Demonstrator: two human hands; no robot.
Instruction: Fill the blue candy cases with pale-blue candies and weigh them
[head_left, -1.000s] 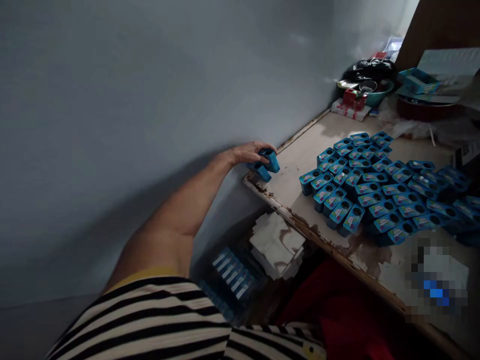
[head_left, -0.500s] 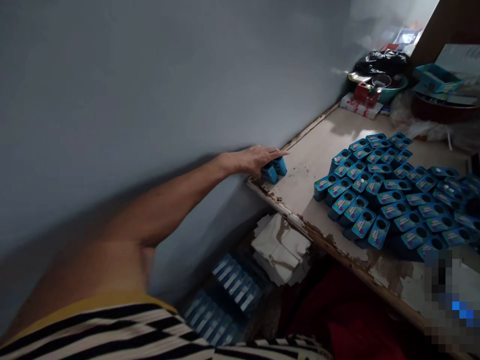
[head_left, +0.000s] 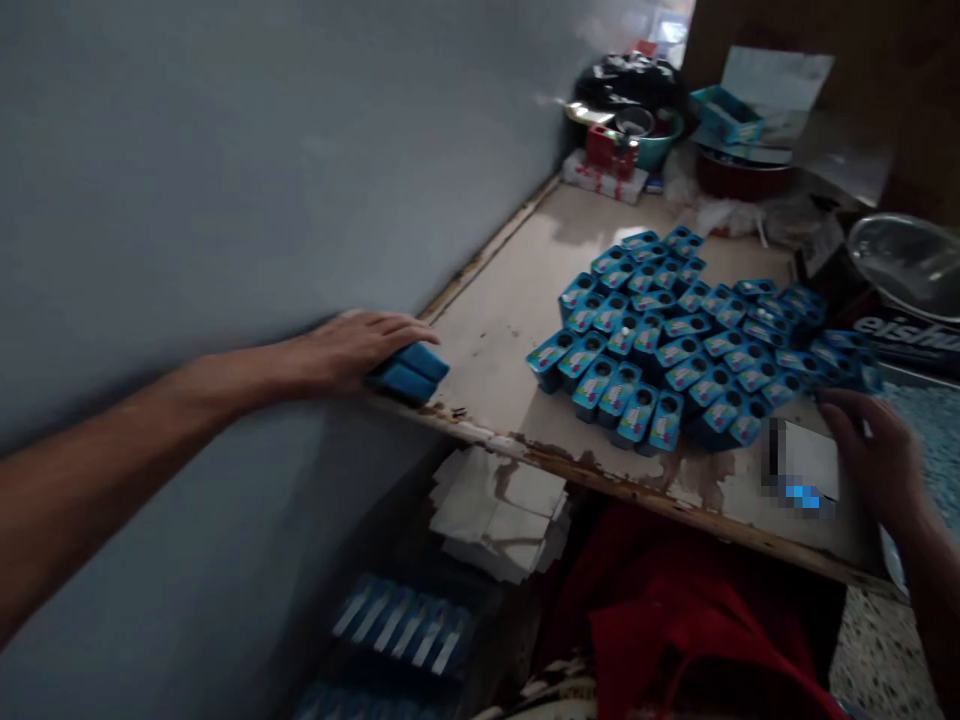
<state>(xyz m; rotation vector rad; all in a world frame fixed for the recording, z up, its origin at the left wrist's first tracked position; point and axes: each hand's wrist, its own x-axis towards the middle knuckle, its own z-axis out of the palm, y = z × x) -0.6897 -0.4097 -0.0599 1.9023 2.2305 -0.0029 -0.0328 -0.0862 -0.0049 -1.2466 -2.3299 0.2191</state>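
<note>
At the near left corner of the table, beside the wall, my left hand is closed over a pair of small blue boxes lying against each other. Its fingers stretch across their top, and the palm hides part of them. On the right, my right hand is at the end of a large group of small blue boxes. Its fingers are curled in a pinch by the outermost boxes; what they hold, if anything, is too small to make out. These boxes stand close together, each with a round dark hole in its printed top.
A wall runs along the left. At the back are a green basin, a red bowl and an open blue carton. A clear round lid lies right. Below the edge are stacked pale sheets and red cloth.
The view has swung right, and my right hand has come into sight. The two blue boxes under my left hand, apart before, now lie together.
</note>
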